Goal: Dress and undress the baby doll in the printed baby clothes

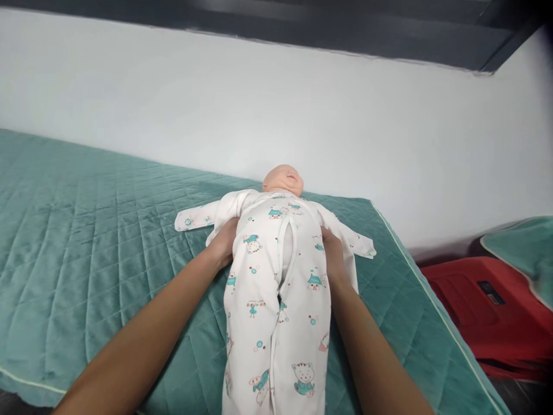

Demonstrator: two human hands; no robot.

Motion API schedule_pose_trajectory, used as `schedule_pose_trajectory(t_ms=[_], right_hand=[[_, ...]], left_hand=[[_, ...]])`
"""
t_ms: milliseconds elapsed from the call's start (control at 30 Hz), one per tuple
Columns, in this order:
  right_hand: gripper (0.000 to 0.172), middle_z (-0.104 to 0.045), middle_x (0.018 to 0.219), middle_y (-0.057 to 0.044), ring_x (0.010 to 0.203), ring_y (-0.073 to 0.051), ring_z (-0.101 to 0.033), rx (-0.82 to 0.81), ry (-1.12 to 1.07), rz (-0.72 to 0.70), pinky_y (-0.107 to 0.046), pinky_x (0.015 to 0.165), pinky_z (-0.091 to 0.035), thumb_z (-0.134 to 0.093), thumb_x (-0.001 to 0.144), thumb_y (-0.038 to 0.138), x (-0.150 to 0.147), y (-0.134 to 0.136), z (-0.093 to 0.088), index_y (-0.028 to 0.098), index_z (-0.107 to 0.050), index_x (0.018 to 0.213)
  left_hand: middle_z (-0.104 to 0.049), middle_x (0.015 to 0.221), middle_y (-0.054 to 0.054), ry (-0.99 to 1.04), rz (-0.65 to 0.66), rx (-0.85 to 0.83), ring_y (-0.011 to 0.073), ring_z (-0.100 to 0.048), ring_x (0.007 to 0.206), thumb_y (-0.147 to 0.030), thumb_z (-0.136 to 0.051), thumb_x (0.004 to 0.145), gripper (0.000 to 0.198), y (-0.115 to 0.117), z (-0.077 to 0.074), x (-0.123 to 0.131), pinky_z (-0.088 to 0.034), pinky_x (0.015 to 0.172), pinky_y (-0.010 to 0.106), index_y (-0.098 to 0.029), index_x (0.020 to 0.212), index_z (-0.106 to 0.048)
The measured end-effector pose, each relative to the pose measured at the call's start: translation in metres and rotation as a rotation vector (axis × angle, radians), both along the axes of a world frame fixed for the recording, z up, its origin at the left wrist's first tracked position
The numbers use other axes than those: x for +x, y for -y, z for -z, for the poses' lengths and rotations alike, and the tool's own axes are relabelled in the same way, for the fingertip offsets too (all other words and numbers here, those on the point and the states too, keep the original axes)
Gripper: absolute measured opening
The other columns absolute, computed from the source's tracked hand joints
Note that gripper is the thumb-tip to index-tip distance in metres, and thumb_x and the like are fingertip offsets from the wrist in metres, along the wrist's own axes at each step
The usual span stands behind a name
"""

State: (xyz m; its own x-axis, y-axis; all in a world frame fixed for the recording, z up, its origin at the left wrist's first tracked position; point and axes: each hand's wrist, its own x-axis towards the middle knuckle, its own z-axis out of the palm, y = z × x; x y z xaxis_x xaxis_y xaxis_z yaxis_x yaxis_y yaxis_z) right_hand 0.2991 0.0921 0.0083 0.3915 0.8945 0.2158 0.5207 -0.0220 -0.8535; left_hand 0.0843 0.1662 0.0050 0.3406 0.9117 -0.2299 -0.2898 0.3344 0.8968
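Observation:
A baby doll (pixel 283 180) lies on its back on a green quilted cover, its head at the far end by the wall. It has on a white printed top (pixel 237 203) with both sleeves spread out sideways. White printed baby trousers (pixel 302 323) with an open slit at the crotch cover its front and stretch towards me. My left hand (pixel 224 242) grips the trousers at their left side, and my right hand (pixel 334 253) holds the opposite side. The fingers of both hands are largely hidden behind the cloth and the doll's body.
The green quilted cover (pixel 108 242) spreads over the bed, with a pale-edged border at right. A white wall (pixel 259 104) rises behind it, under a dark overhead ledge (pixel 302 34). Right of the bed are a red case-like object (pixel 488 305) and another green cloth (pixel 525 245).

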Motion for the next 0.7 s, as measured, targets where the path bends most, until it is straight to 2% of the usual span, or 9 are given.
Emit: schedule_pose_trajectory(t_ms=[333,500,700], right_hand=[[0.040,-0.075,0.106,-0.006,0.097,-0.029,-0.065,-0.075,-0.023,0.067,-0.038,0.082,-0.050,-0.054,0.079,0.040,0.003,-0.001,0.002,0.022,-0.072,0.109],[0.041,-0.077,0.094,-0.005,0.094,-0.029,-0.067,-0.052,-0.107,0.055,-0.040,0.080,-0.052,-0.053,0.080,0.043,0.011,-0.006,0.015,0.022,-0.072,0.110],[0.046,-0.076,0.086,-0.006,0.090,-0.027,-0.069,0.025,-0.206,-0.023,-0.039,0.076,-0.055,-0.052,0.084,0.053,0.016,-0.010,0.027,0.021,-0.070,0.110]], left_hand=[[-0.076,0.089,0.006,0.140,0.077,-0.062,0.0249,-0.070,0.088,-0.023,-0.075,0.067,0.033,-0.006,-0.003,0.002,-0.054,0.084,0.036,-0.016,0.099,-0.071],[-0.076,0.088,0.006,0.071,0.036,-0.025,0.0251,-0.070,0.090,-0.021,-0.075,0.067,0.035,-0.009,-0.002,-0.002,-0.054,0.085,0.035,-0.016,0.102,-0.071],[-0.076,0.095,0.009,-0.019,0.017,0.015,0.0248,-0.068,0.095,-0.036,-0.076,0.072,0.040,-0.013,-0.001,-0.008,-0.052,0.087,0.035,-0.015,0.106,-0.071]])
